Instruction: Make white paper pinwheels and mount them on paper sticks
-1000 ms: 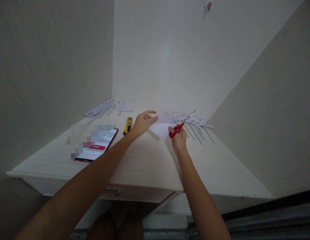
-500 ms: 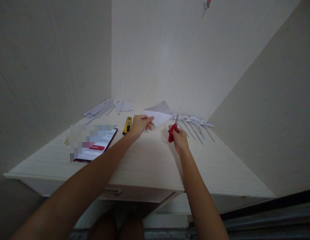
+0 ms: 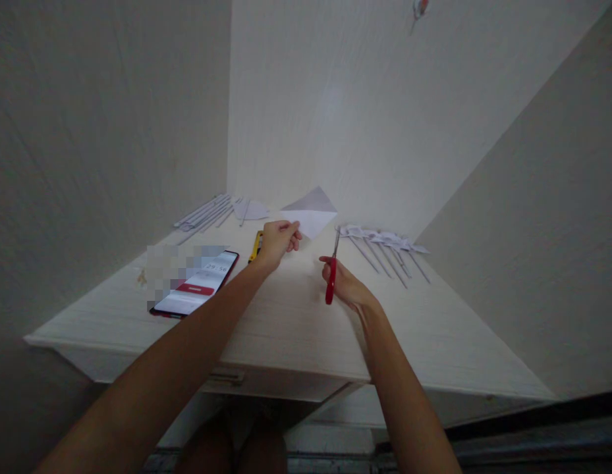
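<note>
A person sits at a pale wooden counter (image 3: 286,316) set into a corner, both bare arms reaching forward. The left hand (image 3: 277,241) now holds a folded white paper sheet (image 3: 309,212) lifted clear of the counter, its fingers (image 3: 292,232) pinched shut on the sheet's near edge; a second ago that sheet lay flat under the same hand. The right hand (image 3: 346,286) has drawn back toward the person and away from the paper, and its fingers are closed around the red handles of a pair of scissors (image 3: 331,273), whose blades look shut and point away toward the wall, no longer against the sheet. The gap between scissors and paper suggests a cut has just ended and the sheet is being raised, perhaps for a look or a turn. To the right lies a row of small paper flags on thin sticks (image 3: 385,247). To the left sit a yellow utility knife (image 3: 257,243), partly behind the left hand, a smartphone (image 3: 197,284) with its screen lit, and further back a bundle of thin rolled paper sticks (image 3: 204,212) beside a paper scrap (image 3: 253,210).
</note>
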Demonstrator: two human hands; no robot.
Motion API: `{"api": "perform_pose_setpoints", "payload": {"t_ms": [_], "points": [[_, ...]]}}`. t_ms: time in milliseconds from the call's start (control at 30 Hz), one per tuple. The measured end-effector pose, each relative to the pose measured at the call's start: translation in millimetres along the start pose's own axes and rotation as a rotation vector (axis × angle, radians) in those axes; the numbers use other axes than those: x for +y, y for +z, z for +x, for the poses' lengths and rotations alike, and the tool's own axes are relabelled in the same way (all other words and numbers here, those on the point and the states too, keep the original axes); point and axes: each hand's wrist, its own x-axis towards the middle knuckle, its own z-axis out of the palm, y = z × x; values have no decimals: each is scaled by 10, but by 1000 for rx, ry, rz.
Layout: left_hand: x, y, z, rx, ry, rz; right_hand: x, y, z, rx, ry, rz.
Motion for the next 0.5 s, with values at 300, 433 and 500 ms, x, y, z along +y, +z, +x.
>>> {"api": "perform_pose_setpoints", "payload": {"t_ms": [300, 433, 500], "points": [[-7, 20, -2, -2, 106, -21, 106, -47, 0, -398, 221, 337], [24, 41, -26, -31, 101, -32, 97, -40, -22, -466, 245, 350], [45, 44, -35, -20, 99, -61, 69, -29, -38, -474, 256, 352]]}}
